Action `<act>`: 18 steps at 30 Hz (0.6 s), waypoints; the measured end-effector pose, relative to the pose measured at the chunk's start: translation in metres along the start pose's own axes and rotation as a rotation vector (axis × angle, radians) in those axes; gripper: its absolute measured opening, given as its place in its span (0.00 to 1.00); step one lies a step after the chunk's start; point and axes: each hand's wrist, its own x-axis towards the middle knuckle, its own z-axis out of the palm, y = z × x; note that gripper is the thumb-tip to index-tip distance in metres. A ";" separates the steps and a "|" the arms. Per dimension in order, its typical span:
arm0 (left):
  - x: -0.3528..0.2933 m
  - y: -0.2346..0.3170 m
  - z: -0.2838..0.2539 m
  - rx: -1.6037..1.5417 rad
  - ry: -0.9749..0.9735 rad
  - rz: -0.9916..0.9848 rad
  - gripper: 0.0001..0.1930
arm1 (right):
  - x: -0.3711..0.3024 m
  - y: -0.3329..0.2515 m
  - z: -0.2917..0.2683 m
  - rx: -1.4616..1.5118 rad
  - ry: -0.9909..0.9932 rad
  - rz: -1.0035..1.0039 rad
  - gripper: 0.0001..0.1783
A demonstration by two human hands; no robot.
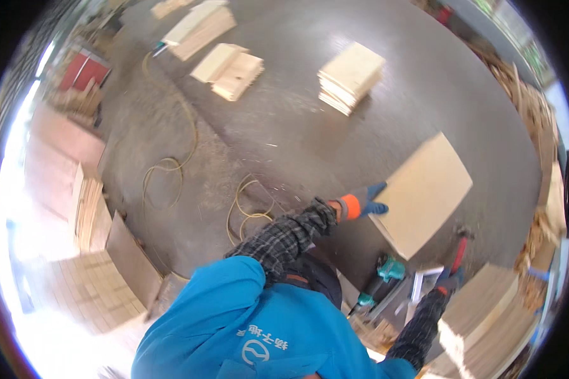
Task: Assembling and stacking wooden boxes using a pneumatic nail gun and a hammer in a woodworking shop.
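My left hand (362, 202), in a blue glove with an orange cuff, grips the near left edge of a pale wooden panel (427, 192). Its thumb and fingers sit at that edge, and the panel's underside is hidden. Lower right, my right hand (447, 282) is closed around the red handle of a hammer (461, 247), whose head points away from me. Between my body and the panel lies a teal and black nail gun (391, 269), close to a white angular frame piece (423, 281).
Stacked pale boards (353, 72) stand ahead on the grey floor, with more boards (229, 69) to their left. A yellowish air hose (193, 136) loops across the floor at left. Long planks (483, 300) lie beside my right arm. Wooden blocks (95, 290) are piled at left.
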 end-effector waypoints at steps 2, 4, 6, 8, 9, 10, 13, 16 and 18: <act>-0.011 -0.029 -0.008 0.041 0.125 0.052 0.54 | -0.001 -0.070 0.025 0.284 -0.162 -0.052 0.33; -0.014 -0.037 -0.003 0.060 0.199 0.101 0.52 | -0.011 -0.101 0.057 0.598 -0.354 -0.003 0.33; -0.001 -0.011 0.025 -0.014 0.102 0.068 0.50 | -0.007 -0.061 0.092 0.893 -0.464 0.106 0.33; 0.017 0.005 0.049 -0.100 0.046 0.129 0.47 | 0.014 -0.019 0.159 1.297 -0.427 0.104 0.29; -0.002 -0.032 0.021 -0.084 0.183 0.148 0.45 | 0.006 -0.113 0.195 1.372 -0.566 0.038 0.29; -0.006 -0.034 0.022 -0.076 0.215 0.154 0.45 | -0.014 -0.099 0.179 1.380 -0.571 0.010 0.29; -0.031 -0.042 0.002 0.142 0.386 0.020 0.40 | -0.070 -0.164 0.129 1.400 -0.609 -0.057 0.30; -0.072 -0.046 -0.020 0.040 0.241 0.104 0.34 | -0.089 -0.214 0.062 1.384 -0.699 -0.060 0.30; -0.110 -0.025 -0.022 0.001 0.191 0.015 0.30 | -0.121 -0.235 0.006 1.365 -0.780 -0.043 0.30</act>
